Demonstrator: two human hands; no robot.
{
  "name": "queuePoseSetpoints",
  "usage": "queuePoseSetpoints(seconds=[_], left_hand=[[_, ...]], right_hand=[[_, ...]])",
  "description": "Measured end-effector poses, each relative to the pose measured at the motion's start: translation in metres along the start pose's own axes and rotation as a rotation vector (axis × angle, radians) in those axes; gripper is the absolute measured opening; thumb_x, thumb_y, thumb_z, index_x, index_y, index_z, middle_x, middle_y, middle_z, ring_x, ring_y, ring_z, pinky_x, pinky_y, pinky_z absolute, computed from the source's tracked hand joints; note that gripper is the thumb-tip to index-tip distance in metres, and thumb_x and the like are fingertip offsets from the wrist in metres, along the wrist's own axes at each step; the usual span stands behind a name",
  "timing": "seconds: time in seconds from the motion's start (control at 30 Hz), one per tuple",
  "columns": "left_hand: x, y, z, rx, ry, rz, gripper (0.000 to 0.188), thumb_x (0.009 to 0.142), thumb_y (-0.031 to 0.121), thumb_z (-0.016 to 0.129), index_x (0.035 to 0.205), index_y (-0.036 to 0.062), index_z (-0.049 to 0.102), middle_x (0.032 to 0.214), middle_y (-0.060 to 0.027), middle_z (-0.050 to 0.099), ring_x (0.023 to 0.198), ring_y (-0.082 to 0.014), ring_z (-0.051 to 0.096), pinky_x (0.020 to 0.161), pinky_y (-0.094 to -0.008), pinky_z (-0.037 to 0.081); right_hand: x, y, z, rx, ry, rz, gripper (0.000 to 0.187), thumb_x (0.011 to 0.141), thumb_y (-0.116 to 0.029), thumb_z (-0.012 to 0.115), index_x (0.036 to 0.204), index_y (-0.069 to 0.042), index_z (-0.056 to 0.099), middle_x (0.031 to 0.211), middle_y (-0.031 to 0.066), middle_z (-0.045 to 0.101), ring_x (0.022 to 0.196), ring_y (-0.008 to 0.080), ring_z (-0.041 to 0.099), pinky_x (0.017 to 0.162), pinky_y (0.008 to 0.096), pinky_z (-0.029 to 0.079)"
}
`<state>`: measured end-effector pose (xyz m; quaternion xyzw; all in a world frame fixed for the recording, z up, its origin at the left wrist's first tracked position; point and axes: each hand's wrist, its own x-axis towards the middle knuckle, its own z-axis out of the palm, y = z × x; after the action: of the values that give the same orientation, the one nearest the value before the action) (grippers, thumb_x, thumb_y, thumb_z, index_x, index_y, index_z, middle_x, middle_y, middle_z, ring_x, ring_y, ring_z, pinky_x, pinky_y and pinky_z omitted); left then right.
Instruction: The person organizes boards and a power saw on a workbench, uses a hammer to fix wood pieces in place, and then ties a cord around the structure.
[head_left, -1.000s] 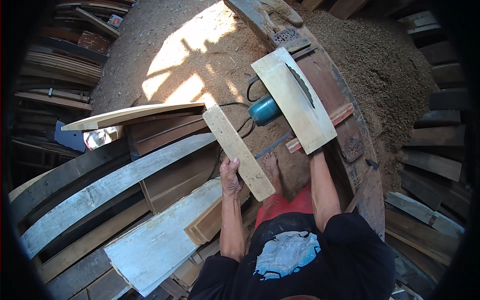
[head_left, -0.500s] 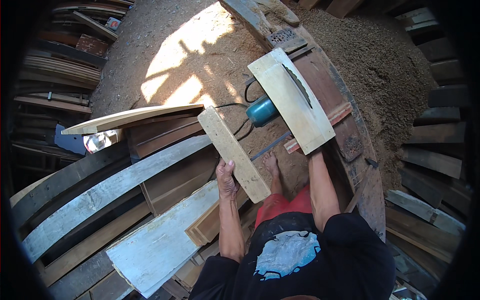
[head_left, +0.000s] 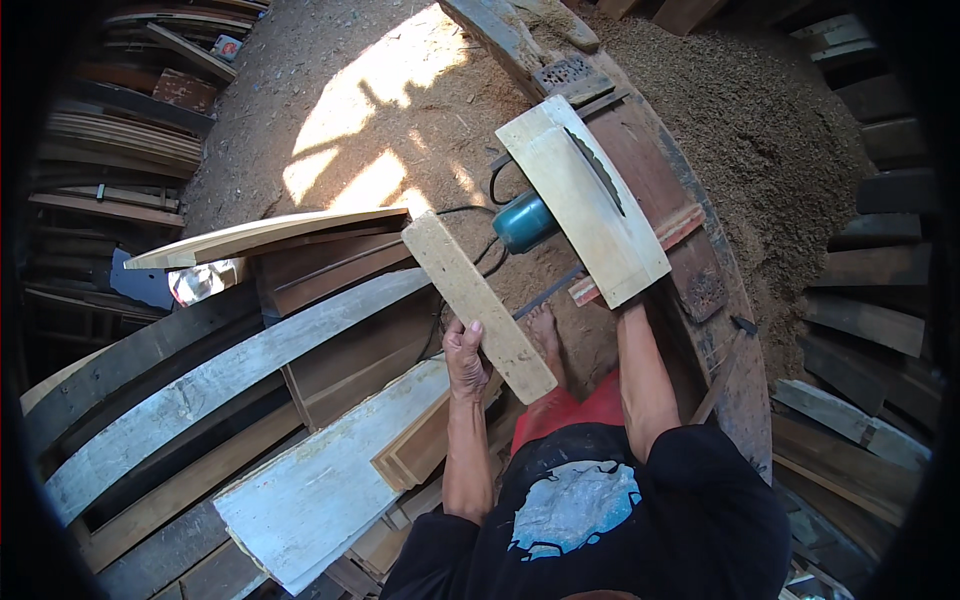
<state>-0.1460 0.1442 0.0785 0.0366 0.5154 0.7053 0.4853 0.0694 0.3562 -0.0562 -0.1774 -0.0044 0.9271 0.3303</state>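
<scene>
My left hand (head_left: 465,362) grips the left long edge of a short, thick wooden board (head_left: 480,305), the thumb resting on its upper face. The board slants from upper left to lower right in front of me. To its right is a pale wooden saw table (head_left: 560,190) with a toothed circular saw blade (head_left: 597,172) standing up through its slot. A teal motor housing (head_left: 525,222) sticks out from under the table's left side. My right forearm (head_left: 648,375) reaches up to the table's near end, where the hand is hidden beneath it.
A heavy worn beam (head_left: 745,400) curves along the right, with a sawdust heap (head_left: 730,110) beyond. Planks (head_left: 300,490) and curved boards (head_left: 230,375) are stacked at left. A black cord (head_left: 492,262) loops beside the motor. My bare foot (head_left: 543,325) is on the dusty ground.
My left hand and the board have shifted slightly to the right, closer to the saw table. My right arm and the saw table look unmoved.
</scene>
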Motion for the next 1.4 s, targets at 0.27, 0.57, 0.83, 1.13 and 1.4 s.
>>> queuePoseSetpoints(seconds=[0.27,0.57,0.83,1.13,1.4], left_hand=[[0.015,-0.004,-0.007,-0.028,-0.032,-0.056,0.047,0.084,0.025,0.072,0.119,-0.0019,0.059,0.106,-0.0099,0.068,0.093,-0.0196,0.067,0.086,-0.0349,0.055],[0.028,-0.005,-0.015,0.010,-0.086,-0.076,0.048,0.084,0.026,0.071,0.122,-0.0007,0.058,0.107,-0.0098,0.067,0.095,-0.0206,0.067,0.087,-0.0354,0.055],[0.018,-0.011,-0.014,0.004,-0.045,-0.026,0.050,0.085,0.027,0.071,0.125,0.0013,0.056,0.112,-0.0086,0.065,0.101,-0.0205,0.065,0.091,-0.0368,0.053],[0.015,-0.016,-0.014,-0.012,-0.040,-0.096,0.053,0.085,0.028,0.072,0.127,0.0027,0.054,0.113,-0.0080,0.065,0.101,-0.0210,0.065,0.092,-0.0375,0.053],[0.028,-0.038,0.025,-0.016,-0.061,-0.096,0.058,0.082,0.032,0.073,0.128,0.0041,0.051,0.111,-0.0081,0.063,0.101,-0.0222,0.065,0.090,-0.0406,0.056]], right_hand=[[-0.003,0.002,0.001,0.017,0.011,-0.015,0.030,0.091,-0.015,0.052,0.116,-0.001,0.061,0.102,0.0165,0.070,0.088,0.0259,0.068,0.079,0.0409,0.054],[-0.003,0.003,0.005,0.035,0.025,-0.048,0.030,0.091,-0.015,0.051,0.115,0.000,0.061,0.102,0.0169,0.070,0.087,0.0256,0.068,0.079,0.0403,0.054],[-0.005,0.006,0.009,0.046,0.035,-0.080,0.030,0.092,-0.014,0.050,0.115,0.000,0.061,0.101,0.0172,0.070,0.086,0.0254,0.068,0.078,0.0397,0.054],[-0.007,0.010,0.006,0.060,0.060,-0.087,0.029,0.092,-0.013,0.049,0.115,0.001,0.061,0.101,0.0175,0.070,0.085,0.0251,0.068,0.078,0.0391,0.054],[-0.010,0.001,-0.004,0.057,0.123,-0.086,0.029,0.092,-0.012,0.048,0.114,0.002,0.061,0.101,0.0178,0.070,0.085,0.0248,0.068,0.077,0.0385,0.054]])
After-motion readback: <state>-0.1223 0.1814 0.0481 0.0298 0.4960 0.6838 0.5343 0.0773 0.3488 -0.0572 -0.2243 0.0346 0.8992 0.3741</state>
